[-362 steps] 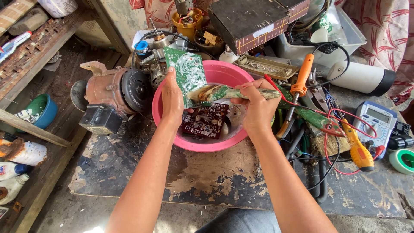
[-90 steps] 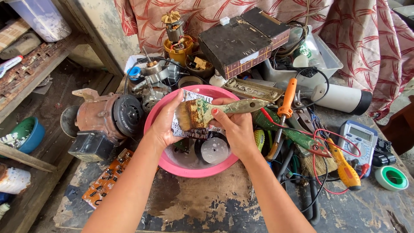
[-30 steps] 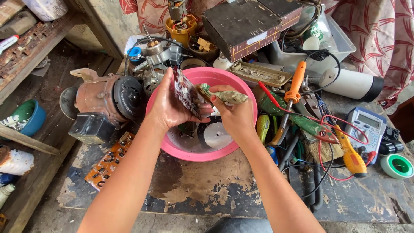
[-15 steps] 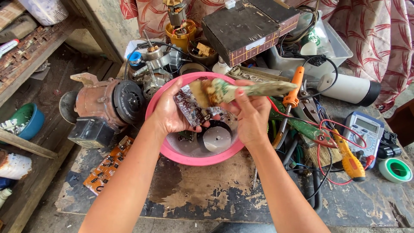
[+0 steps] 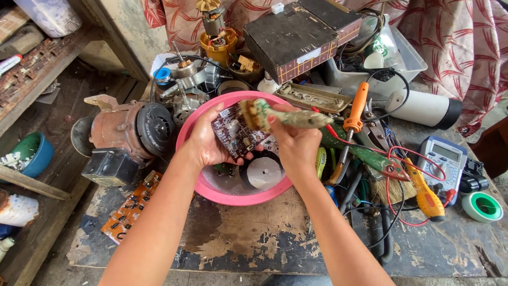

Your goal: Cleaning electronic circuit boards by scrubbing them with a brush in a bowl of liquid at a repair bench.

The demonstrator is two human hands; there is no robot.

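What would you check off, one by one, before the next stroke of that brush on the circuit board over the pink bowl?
1. Board held firmly: the left hand cups the circuit board from below. Ok.
2. Brush gripped: the right hand is closed round the old brush. Ok.
3. Bristles on the board: the brush head meets the board's upper edge. Ok.
4. Board over the pink bowl, so drips fall inside. Ok.
5. Space round the bowl: soldering iron, red leads and motor crowd its rim. Not ok.
6. How clean the board is: cannot tell.
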